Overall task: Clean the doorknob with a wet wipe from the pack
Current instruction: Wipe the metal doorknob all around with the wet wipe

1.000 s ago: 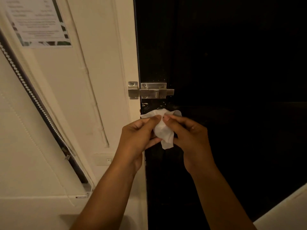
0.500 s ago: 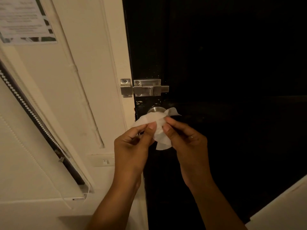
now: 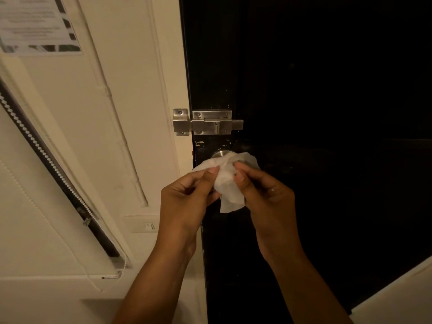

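A white wet wipe (image 3: pixel 225 181) hangs crumpled between my two hands in front of a dark door (image 3: pixel 327 113). My left hand (image 3: pixel 187 199) pinches its left side between thumb and fingers. My right hand (image 3: pixel 264 197) pinches its right side. Just behind the wipe's top edge, a sliver of the round silver doorknob (image 3: pixel 218 154) shows; the wipe hides the rest of it. The wipe pack is not in view.
A steel slide bolt (image 3: pixel 210 123) sits on the door just above the knob, reaching to a keeper (image 3: pixel 180 121) on the cream frame. A paper notice (image 3: pixel 35 26) is stuck on the wall at upper left. A roller blind's bead chain (image 3: pixel 46 160) runs diagonally at left.
The hands and wipe have stayed together at the knob. The knob's top edge came into view behind the wipe, and the wipe has been spread out a little between the fingers.
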